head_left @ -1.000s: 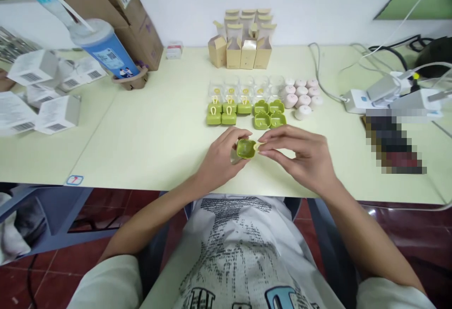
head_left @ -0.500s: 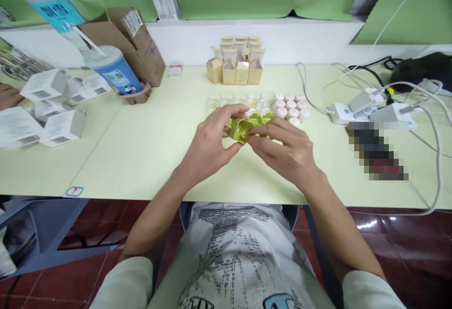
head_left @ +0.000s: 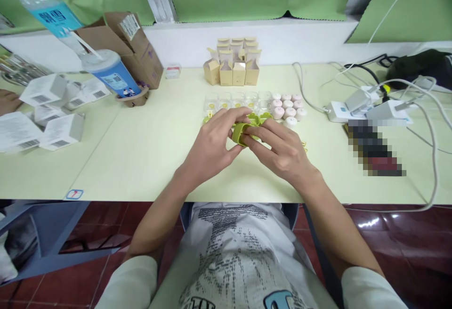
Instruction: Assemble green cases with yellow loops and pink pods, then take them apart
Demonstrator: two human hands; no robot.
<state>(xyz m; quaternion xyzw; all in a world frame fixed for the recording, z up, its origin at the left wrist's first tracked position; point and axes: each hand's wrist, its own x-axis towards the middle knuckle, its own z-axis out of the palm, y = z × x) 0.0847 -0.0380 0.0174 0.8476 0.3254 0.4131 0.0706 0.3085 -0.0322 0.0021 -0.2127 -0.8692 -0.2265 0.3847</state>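
A green cup [head_left: 238, 134] is held near table centre, in the left hand's [head_left: 213, 143] curved grip; right hand [head_left: 280, 148] fingertips are tucked inside, anything pinched being hidden. Work there seems unfinished; open green cups [head_left: 259, 118] are seen just beyond.

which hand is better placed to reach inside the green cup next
Probably the right: the right hand has its fingers at the open side of the green cup, while the left hand holds the cup from the opposite side, steadying it.
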